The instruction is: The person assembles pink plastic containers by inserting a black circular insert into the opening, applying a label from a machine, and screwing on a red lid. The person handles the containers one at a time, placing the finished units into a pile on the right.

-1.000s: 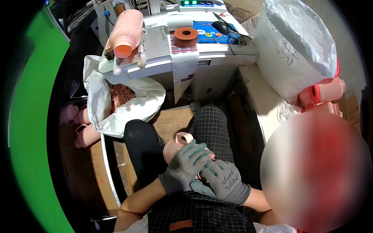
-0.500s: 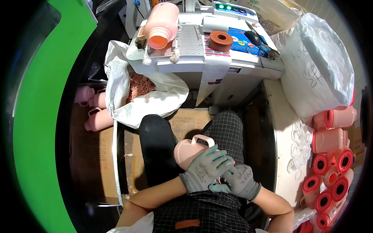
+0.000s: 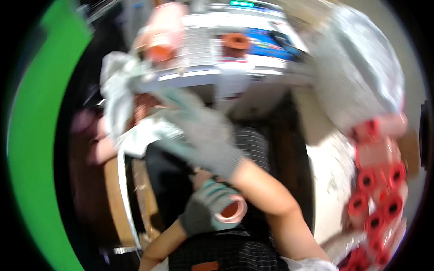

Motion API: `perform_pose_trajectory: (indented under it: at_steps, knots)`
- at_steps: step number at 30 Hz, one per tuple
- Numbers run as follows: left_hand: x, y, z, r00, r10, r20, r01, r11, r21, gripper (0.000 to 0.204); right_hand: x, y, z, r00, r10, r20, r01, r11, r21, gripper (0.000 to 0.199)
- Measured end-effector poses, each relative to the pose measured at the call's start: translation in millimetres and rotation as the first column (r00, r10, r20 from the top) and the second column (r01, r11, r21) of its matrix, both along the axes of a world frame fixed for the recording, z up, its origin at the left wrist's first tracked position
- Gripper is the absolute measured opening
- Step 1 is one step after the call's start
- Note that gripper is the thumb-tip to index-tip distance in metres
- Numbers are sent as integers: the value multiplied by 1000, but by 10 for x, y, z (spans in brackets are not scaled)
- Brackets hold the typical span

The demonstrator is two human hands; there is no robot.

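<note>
Left hand (image 3: 205, 210), in a grey knit glove, low and near the centre, fingers (image 3: 217, 189) clenched around a pink cylindrical spool (image 3: 230, 210), its open orange-lined end turned toward the viewer, held just above the lap. Right hand (image 3: 199, 128), likewise gloved, stretched out and up to the left across the left hand, fingers released and spread, motion-blurred, over the rim of a white plastic bag (image 3: 120, 97); contact with the bag not discernible. Reddish-brown contents (image 3: 142, 106) visible inside the bag, too blurred to identify. Bare right forearm running from lower right to the glove cuff.

Far centre: a white machine (image 3: 226, 49) on a tabletop, bearing a large pink spool (image 3: 162, 31) at far left, a small orange ring-shaped part (image 3: 236, 41) at its middle and a blue panel (image 3: 275, 43) to the right. Right: a large bulging clear plastic sack (image 3: 361, 77), and below it a cluster of red-cored spools (image 3: 379, 180) stacked down to the lower right. Left: a broad green curved surface (image 3: 36, 135) along the rim, with blurred pink spools (image 3: 90, 135) just beside the bag. Wooden board (image 3: 144, 194) near, left of the lap.
</note>
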State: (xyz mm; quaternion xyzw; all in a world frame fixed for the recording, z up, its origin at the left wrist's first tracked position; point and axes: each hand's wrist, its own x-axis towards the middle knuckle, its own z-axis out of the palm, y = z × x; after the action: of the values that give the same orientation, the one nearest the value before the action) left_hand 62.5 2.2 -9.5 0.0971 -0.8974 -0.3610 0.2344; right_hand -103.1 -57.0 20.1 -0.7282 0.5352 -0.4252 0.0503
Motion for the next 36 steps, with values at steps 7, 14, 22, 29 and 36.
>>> perform_pose_trajectory:
  at_steps: [7, 14, 22, 29, 36]
  knots:
    - [-9, -79, -121, 988, 133, -74, -143, 978, -150, 71, -291, 524, -209, 951, -159, 265, 190, 977, -97, 26]
    - [8, -377, -210, 996, 84, 11, -84, 996, 21, 88, -1447, 3305, -742, 161, -972, 172, 944, 202, 259, 11]
    - [-188, -382, -275, 1000, 13, -16, -11, 989, 150, 83, -1854, 4142, -1153, -96, -987, -129, 978, -118, 172, 23]
    - [-222, -234, -186, 986, 167, 1, -166, 981, -99, 83, -1666, 4157, -930, -76, -947, -313, 966, -148, 213, 35]
    - [-176, -145, -219, 961, 276, 12, -271, 934, 233, 78, -941, 2200, -153, 29, -465, 885, 268, 856, 441, 44]
